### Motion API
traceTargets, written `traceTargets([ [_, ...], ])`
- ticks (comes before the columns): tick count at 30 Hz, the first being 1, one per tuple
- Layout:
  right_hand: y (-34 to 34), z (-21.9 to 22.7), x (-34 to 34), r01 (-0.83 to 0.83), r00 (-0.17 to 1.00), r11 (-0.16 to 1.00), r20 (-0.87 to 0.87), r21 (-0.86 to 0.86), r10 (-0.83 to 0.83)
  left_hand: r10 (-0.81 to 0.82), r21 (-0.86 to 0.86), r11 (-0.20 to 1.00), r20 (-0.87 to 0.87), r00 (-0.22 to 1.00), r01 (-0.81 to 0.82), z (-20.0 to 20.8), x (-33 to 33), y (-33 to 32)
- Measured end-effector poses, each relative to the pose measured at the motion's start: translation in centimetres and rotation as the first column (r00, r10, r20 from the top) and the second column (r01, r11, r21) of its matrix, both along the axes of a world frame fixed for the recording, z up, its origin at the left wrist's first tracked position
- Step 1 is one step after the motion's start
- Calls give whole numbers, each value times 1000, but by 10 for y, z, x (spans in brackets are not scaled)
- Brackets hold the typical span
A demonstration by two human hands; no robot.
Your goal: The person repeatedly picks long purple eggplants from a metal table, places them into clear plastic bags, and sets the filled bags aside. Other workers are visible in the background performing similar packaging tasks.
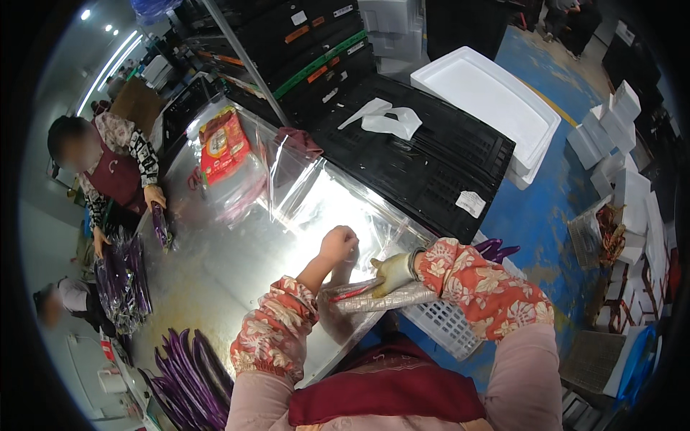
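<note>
My left hand (338, 245) is bare and closed over the shiny metal table (280, 269), its fingers curled inward. Whatever may be in those fingers is hidden. My right hand (393, 275) wears a yellowish-white glove, its thumb raised apart from the fingers. Those fingers close on a long silvery strip (388, 299) with a red part along it, lying at the table's near edge. The kind of thing it is I cannot make out. Purple eggplants (190, 370) lie in a heap at the lower left.
Black crates (438, 161) stand past the table, with a white tray (496, 100) beyond. A red package (223, 146) lies at the table's far end. A white perforated basket (449, 323) is below my right arm. At left, a co-worker's hand (153, 195) holds an eggplant beside film-wrapped eggplants (121, 284).
</note>
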State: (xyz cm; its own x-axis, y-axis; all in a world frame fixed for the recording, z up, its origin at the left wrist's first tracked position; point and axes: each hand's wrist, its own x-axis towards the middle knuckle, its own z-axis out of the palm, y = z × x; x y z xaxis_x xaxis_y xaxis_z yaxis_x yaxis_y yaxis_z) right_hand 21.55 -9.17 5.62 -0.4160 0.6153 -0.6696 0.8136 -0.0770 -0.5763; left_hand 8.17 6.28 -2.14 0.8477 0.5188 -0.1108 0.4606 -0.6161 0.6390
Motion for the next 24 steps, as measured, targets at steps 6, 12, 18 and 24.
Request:
traceTargets([
  [6, -21, 20, 19, 195, 974, 977, -103, -84, -203, 5, 4, 1000, 68, 998, -5, 32, 2, -8],
  [12, -87, 14, 45, 712, 536, 651, -394, -264, -746, -57, 94, 995, 146, 988, 44, 48, -7, -12],
  [18, -95, -8, 23, 822, 407, 508, -357, -259, -841, 3, 93, 995, 211, 977, -23, 72, -2, -32],
  [24, -87, 2, 6, 795, 401, 546, -446, -265, -800, 22, 161, 985, 238, 971, -62, 101, -21, -54],
])
